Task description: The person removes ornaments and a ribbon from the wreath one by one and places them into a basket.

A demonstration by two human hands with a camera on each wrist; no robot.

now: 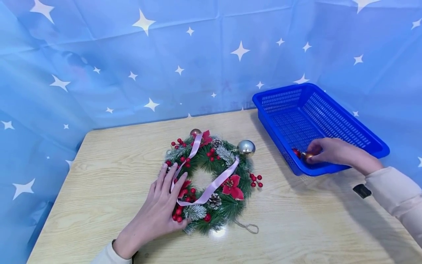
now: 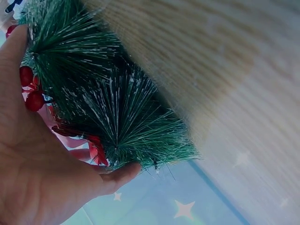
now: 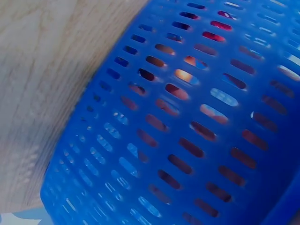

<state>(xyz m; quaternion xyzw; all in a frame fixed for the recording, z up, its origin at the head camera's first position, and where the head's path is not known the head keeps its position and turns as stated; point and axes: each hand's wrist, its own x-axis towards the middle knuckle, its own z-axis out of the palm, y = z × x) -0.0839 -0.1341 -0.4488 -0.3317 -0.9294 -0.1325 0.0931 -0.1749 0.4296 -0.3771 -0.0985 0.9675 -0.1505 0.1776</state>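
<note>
A green Christmas wreath [image 1: 227, 216] lies on the table, trimmed with red berries, red poinsettia flowers, pinecones and frosted sprigs. A pale pink ribbon [image 1: 217, 181] runs loosely across it. My left hand [image 1: 156, 209] rests on the wreath's left side, fingers fairly straight over the berries and ribbon; the left wrist view shows the fingers along the pine needles [image 2: 117, 108]. Inside the near end of the blue basket [image 1: 280, 137], my right hand [image 1: 333, 151] pinches a gold bauble [image 1: 308, 157]. Beside it sits a red bauble [image 1: 296, 153]. In the right wrist view the basket wall [image 3: 154, 136] mostly hides that hand.
A silver bauble [image 1: 246, 147] sits at the wreath's upper right, and a copper-brown bauble [image 1: 195, 132] at its top. A twine loop [image 1: 252, 228] sticks out at the bottom. Behind the wooden table [image 1: 108, 176] hangs a blue star-patterned cloth [image 1: 204, 47].
</note>
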